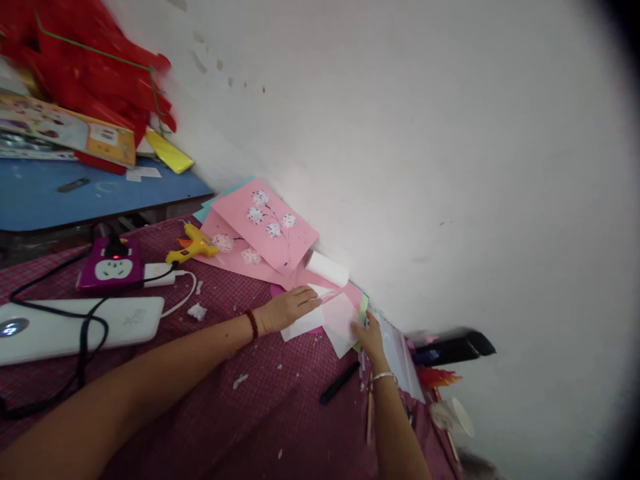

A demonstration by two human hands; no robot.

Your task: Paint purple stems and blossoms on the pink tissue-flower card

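My left hand (287,309) lies with its fingers stretched out over a white paper sheet (304,325); a dark red bead bracelet is round the wrist. At the right edge of a second pale sheet (343,321), my right hand (370,339) has its thumb on the paper and its fingers curled by the margin, beside a light green strip (364,307). A white paper roll (327,268) lies just behind. Pink cards (267,223) with white dabbed flowers overlap farther back. Below the hands rests a dark pen-like stick (340,383).
A yellow glue gun (193,245), a purple power strip (111,265) with cables, and a long white device (90,325) occupy the left. Paper scraps (197,311) dot the checked cloth. Behind stands a blue table (45,193); a white wall (425,167) bounds the right.
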